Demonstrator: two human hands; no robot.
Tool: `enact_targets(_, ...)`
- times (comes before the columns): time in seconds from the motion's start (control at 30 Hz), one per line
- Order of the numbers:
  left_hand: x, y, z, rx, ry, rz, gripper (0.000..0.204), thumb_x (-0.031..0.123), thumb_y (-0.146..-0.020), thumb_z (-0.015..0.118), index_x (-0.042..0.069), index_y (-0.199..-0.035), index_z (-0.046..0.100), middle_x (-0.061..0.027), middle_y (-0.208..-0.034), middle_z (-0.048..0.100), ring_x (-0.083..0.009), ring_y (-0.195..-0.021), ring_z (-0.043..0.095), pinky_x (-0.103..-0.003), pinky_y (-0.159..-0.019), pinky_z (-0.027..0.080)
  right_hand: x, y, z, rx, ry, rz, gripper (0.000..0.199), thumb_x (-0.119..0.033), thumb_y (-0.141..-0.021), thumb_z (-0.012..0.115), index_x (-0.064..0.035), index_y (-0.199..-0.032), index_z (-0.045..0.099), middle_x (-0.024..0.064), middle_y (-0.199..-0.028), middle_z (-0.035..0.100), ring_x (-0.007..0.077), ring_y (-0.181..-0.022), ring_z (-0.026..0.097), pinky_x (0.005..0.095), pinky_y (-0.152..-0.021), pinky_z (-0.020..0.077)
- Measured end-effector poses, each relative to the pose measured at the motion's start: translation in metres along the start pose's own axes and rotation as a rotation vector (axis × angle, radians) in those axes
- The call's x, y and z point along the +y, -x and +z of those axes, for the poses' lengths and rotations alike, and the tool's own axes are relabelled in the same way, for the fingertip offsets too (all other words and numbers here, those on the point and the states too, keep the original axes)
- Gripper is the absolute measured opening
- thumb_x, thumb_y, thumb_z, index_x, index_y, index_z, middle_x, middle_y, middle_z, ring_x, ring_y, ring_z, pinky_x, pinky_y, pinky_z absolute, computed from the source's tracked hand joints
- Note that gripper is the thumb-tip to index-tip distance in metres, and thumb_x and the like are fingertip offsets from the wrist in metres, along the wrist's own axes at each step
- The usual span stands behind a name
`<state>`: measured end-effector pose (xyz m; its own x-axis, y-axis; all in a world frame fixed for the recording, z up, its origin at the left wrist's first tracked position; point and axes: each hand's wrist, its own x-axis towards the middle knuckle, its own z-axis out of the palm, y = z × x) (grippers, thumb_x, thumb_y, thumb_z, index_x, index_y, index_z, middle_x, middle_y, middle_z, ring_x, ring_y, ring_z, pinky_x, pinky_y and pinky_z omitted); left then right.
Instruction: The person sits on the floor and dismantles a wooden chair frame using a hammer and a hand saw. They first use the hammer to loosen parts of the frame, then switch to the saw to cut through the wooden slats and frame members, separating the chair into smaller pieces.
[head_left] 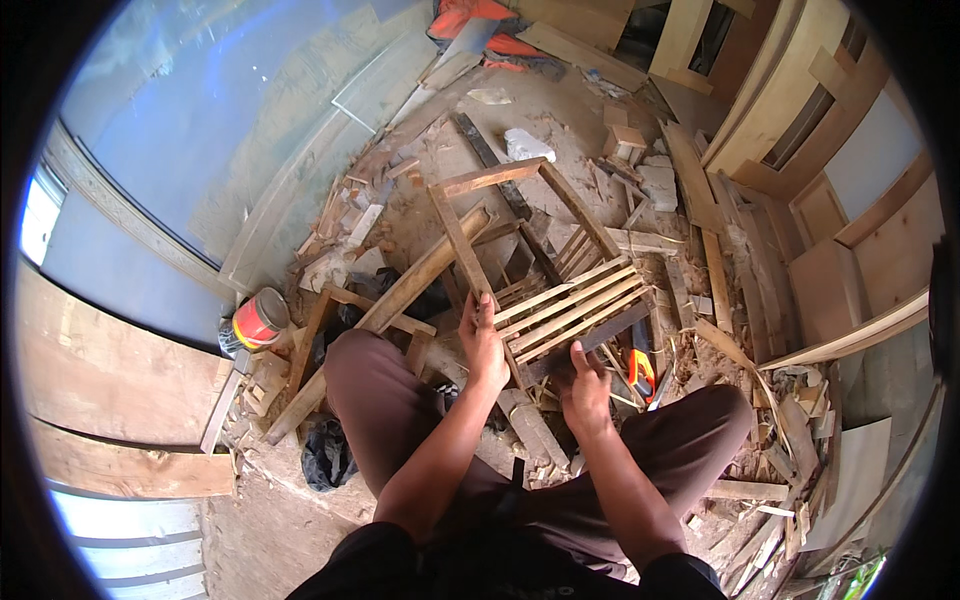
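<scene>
Between my knees is a small chair-like wooden frame (573,305) with pale parallel slats and an open rectangular back rising on its far side. My left hand (484,350) is closed round its left side, where an upright meets the slatted part. My right hand (584,388) grips the dark near rail, with the thumb on top and the other fingers mostly hidden. Just right of my right hand, a handsaw with an orange and yellow handle (641,374) lies among thin wood strips. The frame hides part of the wood beneath it.
Wood offcuts and shavings litter the floor (275,515) around my legs. A long timber (415,277) slants past my left knee. At the left stands a red and yellow can (260,319). Wooden cabinet frames (800,130) line the right, and a pale wall (190,130) bounds the left.
</scene>
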<state>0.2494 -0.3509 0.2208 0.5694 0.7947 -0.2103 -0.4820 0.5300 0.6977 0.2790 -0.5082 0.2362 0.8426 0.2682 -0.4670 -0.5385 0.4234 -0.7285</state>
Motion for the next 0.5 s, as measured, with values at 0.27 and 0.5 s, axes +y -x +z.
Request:
enact_targets(0.27, 0.025, 0.021, 0.032, -0.049, 0.069, -0.009, 0.048, 0.036, -0.108, 0.064, 0.006, -0.144, 0.056, 0.0001, -0.118, 0.063, -0.0102, -0.105, 0.062, -0.029, -0.083, 0.054, -0.043, 0.01, 0.014, -0.087, 0.009, -0.106, 0.025, -0.015, -0.102, 0.07, -0.0067, -0.125, 0.069, 0.0037, -0.114, 0.071, 0.0192, -0.103, 0.069, 0.0396, -0.084, 0.0596)
enact_targets(0.5, 0.008, 0.012, 0.071, 0.024, 0.208, -0.125, 0.037, 0.034, -0.107, 0.066, 0.008, -0.133, 0.064, 0.0039, -0.11, 0.06, -0.0093, -0.105, 0.056, -0.033, -0.097, 0.047, -0.08, -0.008, 0.01, -0.065, 0.094, -0.215, 0.038, -0.016, -0.1, 0.073, -0.0023, -0.134, 0.064, 0.0055, -0.124, 0.067, 0.0215, -0.117, 0.061, 0.0441, -0.094, 0.0512)
